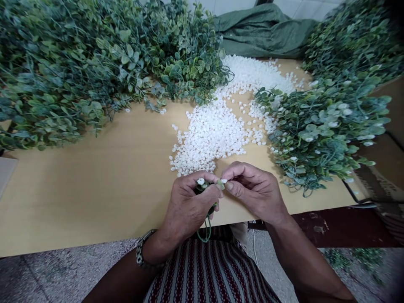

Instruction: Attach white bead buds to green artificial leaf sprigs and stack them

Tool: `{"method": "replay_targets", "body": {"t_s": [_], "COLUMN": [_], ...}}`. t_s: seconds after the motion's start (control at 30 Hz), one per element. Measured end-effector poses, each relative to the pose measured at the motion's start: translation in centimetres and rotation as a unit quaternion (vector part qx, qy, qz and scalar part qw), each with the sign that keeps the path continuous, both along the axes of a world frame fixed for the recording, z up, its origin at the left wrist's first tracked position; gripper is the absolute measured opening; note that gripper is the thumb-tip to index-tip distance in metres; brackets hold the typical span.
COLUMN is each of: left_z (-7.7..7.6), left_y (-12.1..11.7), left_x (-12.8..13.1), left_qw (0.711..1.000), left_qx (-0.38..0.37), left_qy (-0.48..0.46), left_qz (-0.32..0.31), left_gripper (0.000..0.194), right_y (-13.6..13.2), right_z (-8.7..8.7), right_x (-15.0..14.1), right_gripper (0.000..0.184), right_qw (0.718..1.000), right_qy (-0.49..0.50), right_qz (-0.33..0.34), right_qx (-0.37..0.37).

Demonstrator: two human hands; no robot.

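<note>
My left hand [189,202] is closed around a green artificial sprig [206,223], whose thin stems hang down below the table edge. A small white bud sits on the sprig's tip above my fingers. My right hand [252,187] pinches a small white bud [224,181] against the sprig's tip. Both hands meet just over the near edge of the tan table [94,185]. A heap of loose white buds [214,130] lies on the table just beyond my hands.
A big pile of green leafy sprigs [78,63] covers the table's far left. Another pile of sprigs with white buds [328,118] lies at the right. A green cloth [265,33] is bunched at the back. A wristwatch [142,252] is on my left wrist.
</note>
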State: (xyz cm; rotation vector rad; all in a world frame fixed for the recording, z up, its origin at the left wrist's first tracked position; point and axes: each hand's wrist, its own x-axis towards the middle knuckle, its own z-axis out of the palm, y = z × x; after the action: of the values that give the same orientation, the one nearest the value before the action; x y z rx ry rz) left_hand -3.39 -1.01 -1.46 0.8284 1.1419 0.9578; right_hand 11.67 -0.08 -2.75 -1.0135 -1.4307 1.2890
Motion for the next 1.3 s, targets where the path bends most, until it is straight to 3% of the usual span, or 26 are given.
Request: {"method": "replay_targets", "body": {"t_s": [0.37, 0.87, 1.3], "left_z": [0.2, 0.4, 0.2], "left_y": [0.1, 0.1, 0.2], "left_x": [0.2, 0.1, 0.3], "left_qw": [1.000, 0.998, 0.996], "left_qx": [-0.013, 0.010, 0.011], "left_qy": [0.001, 0.060, 0.088], "left_qz": [-0.009, -0.025, -0.024], "left_gripper": [0.005, 0.009, 0.007], "right_y": [-0.1, -0.4, -0.8], "right_z": [-0.1, -0.8, -1.0], "right_x": [0.3, 0.6, 0.7], "right_gripper": [0.002, 0.004, 0.010], "right_qw": [1.000, 0.995, 0.958], "right_qy": [-0.018, -0.070, -0.201], "right_qz": [0.004, 0.013, -0.017], "right_qx": [-0.005, 0.065, 0.202]}}
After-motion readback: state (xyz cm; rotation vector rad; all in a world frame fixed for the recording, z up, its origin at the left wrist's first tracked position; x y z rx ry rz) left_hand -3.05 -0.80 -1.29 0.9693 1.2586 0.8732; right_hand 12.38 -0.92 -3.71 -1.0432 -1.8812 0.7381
